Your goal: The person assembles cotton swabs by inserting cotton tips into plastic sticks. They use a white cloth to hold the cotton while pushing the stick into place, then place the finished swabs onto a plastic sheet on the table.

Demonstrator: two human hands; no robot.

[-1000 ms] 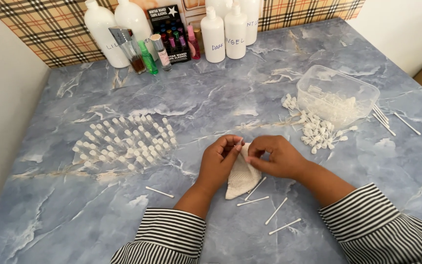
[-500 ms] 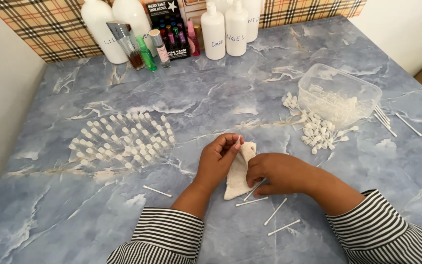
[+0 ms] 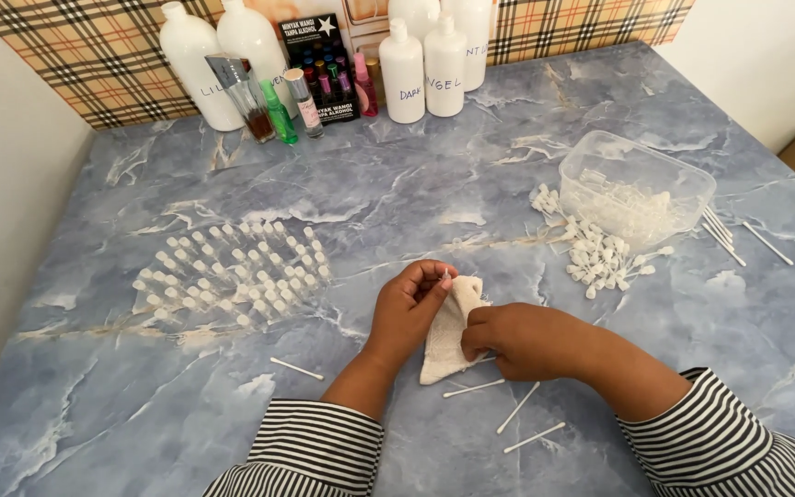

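Cloth pad [image 3: 446,333], white and roughly triangular, lies on the blue marbled table [image 3: 397,184] just below centre, between the two hands. Its long axis runs from about 7 o'clock to 1 o'clock, with the narrower upper end pointing toward 1 o'clock.

Clear plastic tub [image 3: 635,187] stands at 2 o'clock from the pad, well apart from it, with small white parts inside. White bottles [image 3: 423,69] line the far edge at 12 o'clock, next to a black display card of small vials [image 3: 324,69]. An array of small clear vials [image 3: 234,271] stands upright at 9 o'clock from the pad. A loose cluster of white caps [image 3: 600,256] lies just in front of the tub.

Left hand [image 3: 407,308] touches the pad's upper left edge, fingertips pinched together at the top; a tiny item may sit in the pinch, but it is too small to identify. Right hand [image 3: 526,339] rests over the pad's right edge, fingers curled onto the cloth, holding it down.

Thin white sticks [image 3: 519,407] lie scattered at 5 o'clock from the pad; a single stick [image 3: 296,369] lies at 8 o'clock.
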